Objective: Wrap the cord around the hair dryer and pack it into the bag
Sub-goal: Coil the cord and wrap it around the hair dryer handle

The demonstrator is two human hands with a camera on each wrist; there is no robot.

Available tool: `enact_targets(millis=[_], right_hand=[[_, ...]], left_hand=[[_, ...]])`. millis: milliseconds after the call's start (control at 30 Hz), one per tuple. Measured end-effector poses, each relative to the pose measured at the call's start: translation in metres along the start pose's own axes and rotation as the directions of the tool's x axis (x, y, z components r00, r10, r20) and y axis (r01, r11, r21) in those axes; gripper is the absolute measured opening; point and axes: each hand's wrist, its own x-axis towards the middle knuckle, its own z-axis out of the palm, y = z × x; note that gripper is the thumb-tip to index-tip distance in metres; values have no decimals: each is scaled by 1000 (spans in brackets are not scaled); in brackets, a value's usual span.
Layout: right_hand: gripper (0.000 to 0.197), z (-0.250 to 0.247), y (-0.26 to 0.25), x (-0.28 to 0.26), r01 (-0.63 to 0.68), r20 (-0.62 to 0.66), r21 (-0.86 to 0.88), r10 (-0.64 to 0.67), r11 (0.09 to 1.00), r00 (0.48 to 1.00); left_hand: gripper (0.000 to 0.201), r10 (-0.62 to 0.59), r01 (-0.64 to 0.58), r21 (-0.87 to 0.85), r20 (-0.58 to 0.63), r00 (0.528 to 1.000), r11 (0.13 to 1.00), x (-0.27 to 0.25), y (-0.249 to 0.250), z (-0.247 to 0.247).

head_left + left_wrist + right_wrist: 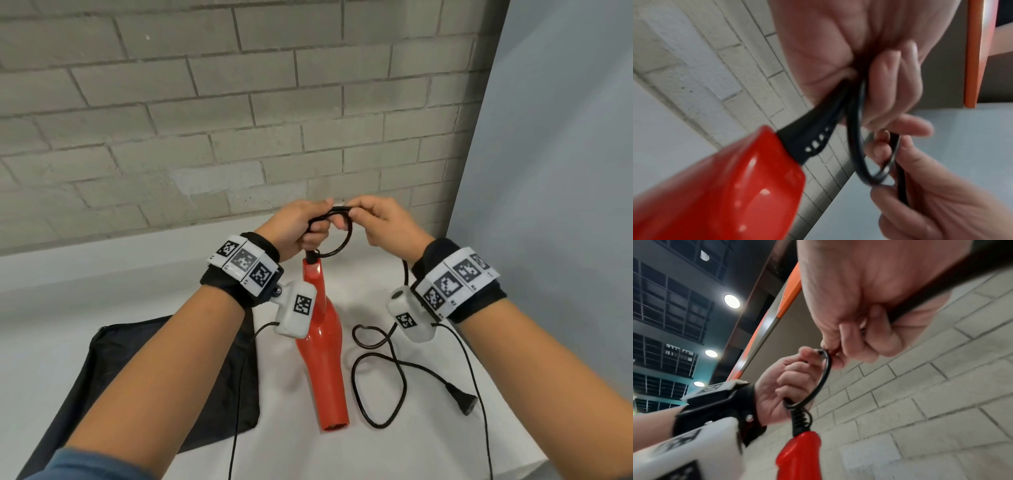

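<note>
A red hair dryer (pixel 322 346) hangs handle-up over the white table, its nozzle touching down near the front. My left hand (pixel 301 226) grips the black cord (pixel 342 240) just above the handle's strain relief (pixel 809 141). My right hand (pixel 373 219) pinches the same cord, and a small loop hangs between the two hands (pixel 824 378). The slack cord (pixel 380 373) coils on the table to the right and ends in the plug (pixel 462 401). A black bag (pixel 164 383) lies flat at the left, under my left forearm.
The table (pixel 411 455) stands against a grey brick wall (pixel 239 120), with a pale panel (pixel 565 171) at the right. Thin camera cables (pixel 479 394) hang from both wrists over the table's front.
</note>
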Motion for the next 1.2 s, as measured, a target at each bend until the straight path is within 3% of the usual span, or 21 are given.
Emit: enact_targets(millis=[267,400,467,633,833,1033,1200], right_hand=[[27,20,4,7,95,-76,60,-90,994,993],[24,31,21,-7,9,-114,-146,-26,989,993],[18,39,33,-18,-68,-53,-256,56,964,997],[30,63,40,-41,-121,44,-457,158,881,986],[48,75,22,-48,-137,82,-485,201,864,976],[61,71,9,-50,-96,93,-465,156,880,983],[69,62,8,-38,-189,45,-520,247,833,968]], left_hand=[[40,-116,126,-129,79,990,984,-5,5,-3],[39,-72,81,-233,46,996,969,-5,4,-6],[40,-51,53,-257,13,999,965,-5,1,-8],[42,-11,15,-245,17,1000,969,-6,-6,-8],[42,18,-23,-292,-19,1000,956,-9,-7,-3],[38,77,-76,-298,-10,997,951,-15,-12,0],[38,83,-102,-358,-70,994,928,-14,-13,3]])
